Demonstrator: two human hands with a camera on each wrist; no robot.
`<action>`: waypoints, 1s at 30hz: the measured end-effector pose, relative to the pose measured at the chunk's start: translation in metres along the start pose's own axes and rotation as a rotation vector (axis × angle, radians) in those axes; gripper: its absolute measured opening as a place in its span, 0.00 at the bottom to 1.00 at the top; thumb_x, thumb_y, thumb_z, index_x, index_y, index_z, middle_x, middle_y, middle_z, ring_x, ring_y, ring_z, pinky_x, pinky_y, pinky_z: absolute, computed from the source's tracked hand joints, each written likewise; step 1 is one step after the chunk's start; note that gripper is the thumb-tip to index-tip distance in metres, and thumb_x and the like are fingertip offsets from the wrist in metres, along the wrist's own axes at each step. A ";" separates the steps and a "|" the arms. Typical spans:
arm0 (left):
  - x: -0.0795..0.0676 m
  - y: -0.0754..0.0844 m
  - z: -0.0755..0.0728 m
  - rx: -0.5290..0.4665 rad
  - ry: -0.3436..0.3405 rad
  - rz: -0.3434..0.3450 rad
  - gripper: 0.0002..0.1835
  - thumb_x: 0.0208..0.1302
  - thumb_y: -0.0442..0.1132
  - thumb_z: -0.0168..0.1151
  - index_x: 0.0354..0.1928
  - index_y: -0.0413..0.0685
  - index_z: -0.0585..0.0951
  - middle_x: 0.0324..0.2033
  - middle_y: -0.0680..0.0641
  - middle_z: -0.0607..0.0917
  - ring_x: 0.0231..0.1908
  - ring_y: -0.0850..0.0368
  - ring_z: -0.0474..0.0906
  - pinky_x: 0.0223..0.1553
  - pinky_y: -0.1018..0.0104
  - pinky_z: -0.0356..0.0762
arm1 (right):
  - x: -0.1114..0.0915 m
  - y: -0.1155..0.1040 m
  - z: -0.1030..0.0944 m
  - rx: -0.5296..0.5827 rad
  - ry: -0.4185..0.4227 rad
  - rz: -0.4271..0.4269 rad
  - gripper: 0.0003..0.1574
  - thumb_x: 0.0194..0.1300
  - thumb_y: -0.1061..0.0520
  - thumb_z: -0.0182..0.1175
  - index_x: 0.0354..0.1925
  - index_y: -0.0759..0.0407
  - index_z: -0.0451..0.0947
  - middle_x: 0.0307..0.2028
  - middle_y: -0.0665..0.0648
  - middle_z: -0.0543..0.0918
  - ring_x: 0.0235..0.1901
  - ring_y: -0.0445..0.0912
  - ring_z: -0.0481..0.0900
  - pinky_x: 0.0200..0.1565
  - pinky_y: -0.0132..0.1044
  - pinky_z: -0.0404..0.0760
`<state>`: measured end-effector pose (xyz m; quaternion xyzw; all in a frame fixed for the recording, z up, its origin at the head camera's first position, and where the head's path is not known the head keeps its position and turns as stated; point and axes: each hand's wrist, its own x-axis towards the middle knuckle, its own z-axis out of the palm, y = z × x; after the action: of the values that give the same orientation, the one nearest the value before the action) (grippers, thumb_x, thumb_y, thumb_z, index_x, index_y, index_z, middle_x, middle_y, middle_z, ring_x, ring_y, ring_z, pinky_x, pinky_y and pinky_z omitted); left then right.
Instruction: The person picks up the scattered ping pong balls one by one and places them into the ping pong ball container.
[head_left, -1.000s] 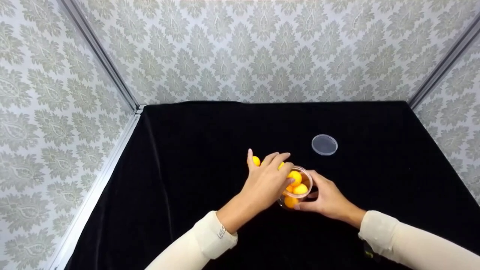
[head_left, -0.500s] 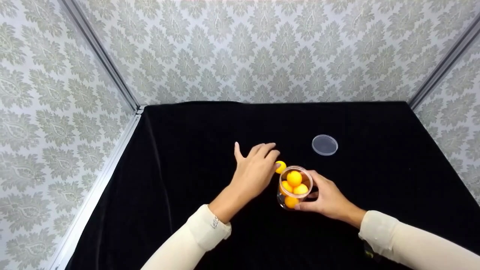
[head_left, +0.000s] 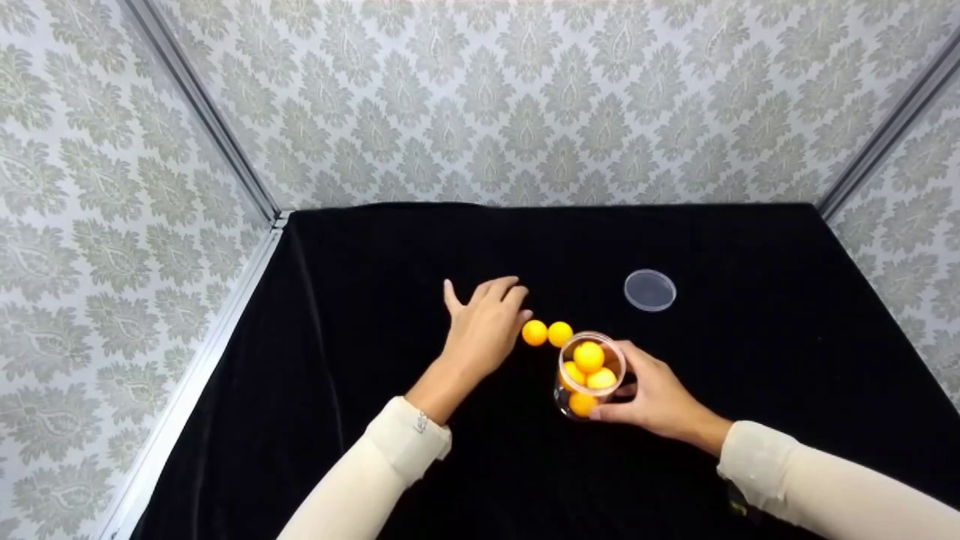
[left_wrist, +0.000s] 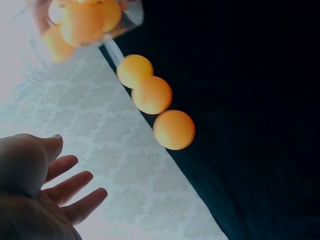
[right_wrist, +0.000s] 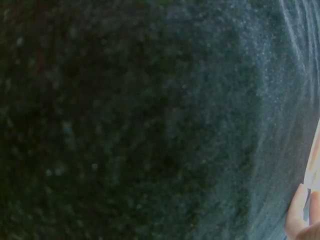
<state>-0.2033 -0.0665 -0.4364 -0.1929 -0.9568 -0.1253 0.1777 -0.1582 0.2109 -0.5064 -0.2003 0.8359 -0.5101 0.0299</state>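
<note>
My right hand (head_left: 660, 396) grips a clear plastic jar (head_left: 564, 397) from its right side. The mouth of the jar is uncovered, and several orange ping-pong balls (head_left: 589, 357) lie inside. To the left of the jar, two loose ping-pong balls (head_left: 535, 333) show side by side on the black cloth. The left wrist view has a third ball (left_wrist: 174, 129) in the same row, hidden from the head view by my left hand (head_left: 484, 330). That hand is just left of the balls, fingers spread and relaxed, holding nothing. In the right wrist view only a few fingertips (right_wrist: 297, 212) appear.
A round clear lid (head_left: 650, 290) lies flat on the cloth behind the jar, to the right. Black cloth (head_left: 397, 270) covers the table. Patterned wall panels (head_left: 480, 105) with metal frame bars stand at the back and both sides.
My left hand has moved left from the jar's mouth, uncovering two loose balls beside it. The right hand and the jar have stayed in place.
</note>
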 end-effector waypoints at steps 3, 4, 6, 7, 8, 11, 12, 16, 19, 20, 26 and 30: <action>0.001 -0.009 0.005 0.007 -0.017 -0.023 0.17 0.74 0.50 0.59 0.60 0.55 0.81 0.65 0.51 0.79 0.66 0.50 0.75 0.64 0.16 0.51 | 0.000 0.000 0.000 -0.004 -0.001 -0.003 0.54 0.39 0.48 0.87 0.65 0.43 0.72 0.56 0.51 0.81 0.49 0.46 0.85 0.45 0.37 0.88; 0.001 -0.012 0.007 0.005 -0.025 -0.030 0.17 0.74 0.50 0.59 0.60 0.55 0.81 0.65 0.51 0.80 0.66 0.50 0.75 0.64 0.16 0.50 | 0.000 0.001 0.000 -0.004 -0.001 -0.003 0.54 0.39 0.48 0.87 0.65 0.44 0.72 0.56 0.51 0.81 0.49 0.45 0.85 0.45 0.37 0.88; 0.001 -0.017 0.011 0.002 -0.043 -0.042 0.18 0.74 0.50 0.60 0.61 0.55 0.80 0.65 0.52 0.80 0.66 0.49 0.75 0.64 0.16 0.50 | 0.000 0.001 0.000 -0.006 -0.001 -0.004 0.54 0.39 0.48 0.87 0.65 0.44 0.72 0.56 0.52 0.81 0.49 0.45 0.85 0.46 0.37 0.88; 0.001 -0.019 0.012 -0.002 -0.053 -0.047 0.19 0.74 0.50 0.60 0.62 0.55 0.80 0.65 0.52 0.80 0.66 0.49 0.75 0.64 0.16 0.49 | 0.000 0.001 0.000 -0.007 -0.001 -0.004 0.54 0.39 0.48 0.87 0.65 0.44 0.72 0.56 0.51 0.81 0.49 0.45 0.85 0.46 0.37 0.88; 0.001 -0.021 0.014 -0.005 -0.064 -0.053 0.19 0.74 0.50 0.60 0.62 0.55 0.80 0.65 0.52 0.79 0.67 0.49 0.75 0.64 0.15 0.48 | 0.000 0.001 0.000 -0.008 -0.001 -0.004 0.54 0.39 0.48 0.87 0.65 0.43 0.72 0.56 0.51 0.81 0.50 0.45 0.84 0.46 0.37 0.88; 0.002 -0.026 0.019 -0.011 -0.089 -0.069 0.20 0.74 0.50 0.60 0.64 0.55 0.79 0.65 0.52 0.79 0.67 0.49 0.75 0.64 0.15 0.47 | 0.000 0.001 0.000 -0.002 0.001 -0.002 0.55 0.39 0.48 0.87 0.65 0.41 0.72 0.56 0.50 0.81 0.50 0.46 0.85 0.46 0.38 0.88; 0.002 -0.027 0.020 -0.010 -0.096 -0.074 0.20 0.74 0.50 0.60 0.64 0.56 0.79 0.65 0.52 0.79 0.67 0.49 0.75 0.64 0.15 0.47 | 0.000 0.001 0.000 -0.002 0.001 -0.002 0.55 0.39 0.48 0.87 0.65 0.41 0.72 0.56 0.50 0.81 0.50 0.46 0.85 0.46 0.38 0.88; 0.002 -0.032 0.027 -0.009 -0.124 -0.097 0.20 0.74 0.49 0.60 0.65 0.57 0.79 0.65 0.53 0.80 0.66 0.48 0.75 0.64 0.15 0.47 | 0.000 0.001 0.000 0.000 -0.001 -0.001 0.55 0.39 0.48 0.87 0.65 0.40 0.72 0.56 0.49 0.80 0.50 0.46 0.84 0.46 0.38 0.88; 0.001 -0.035 0.032 -0.006 -0.145 -0.107 0.21 0.74 0.49 0.61 0.65 0.57 0.79 0.64 0.53 0.80 0.66 0.48 0.76 0.64 0.15 0.48 | 0.000 0.000 0.000 -0.001 -0.001 0.003 0.55 0.39 0.48 0.87 0.65 0.39 0.72 0.56 0.49 0.81 0.50 0.46 0.84 0.46 0.38 0.88; 0.001 -0.036 0.033 -0.006 -0.150 -0.109 0.21 0.74 0.49 0.61 0.65 0.57 0.79 0.64 0.53 0.80 0.65 0.48 0.76 0.64 0.15 0.49 | 0.000 0.000 0.000 -0.003 0.001 0.003 0.55 0.39 0.47 0.87 0.64 0.39 0.72 0.56 0.49 0.81 0.50 0.46 0.84 0.46 0.38 0.88; -0.003 -0.038 0.042 -0.013 -0.172 -0.112 0.21 0.72 0.50 0.62 0.65 0.60 0.79 0.63 0.53 0.81 0.64 0.46 0.77 0.63 0.15 0.49 | 0.000 0.000 0.000 -0.008 0.002 0.008 0.55 0.39 0.47 0.87 0.64 0.38 0.72 0.56 0.49 0.80 0.50 0.46 0.84 0.46 0.38 0.88; -0.006 -0.037 0.046 -0.020 -0.175 -0.110 0.22 0.71 0.52 0.63 0.65 0.61 0.79 0.62 0.54 0.82 0.64 0.46 0.77 0.63 0.14 0.48 | 0.000 0.000 0.000 -0.011 0.004 0.009 0.55 0.39 0.46 0.87 0.64 0.38 0.72 0.56 0.48 0.80 0.49 0.46 0.84 0.46 0.37 0.87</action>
<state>-0.2274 -0.0873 -0.4868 -0.1521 -0.9765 -0.1273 0.0841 -0.1581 0.2109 -0.5070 -0.1959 0.8397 -0.5056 0.0293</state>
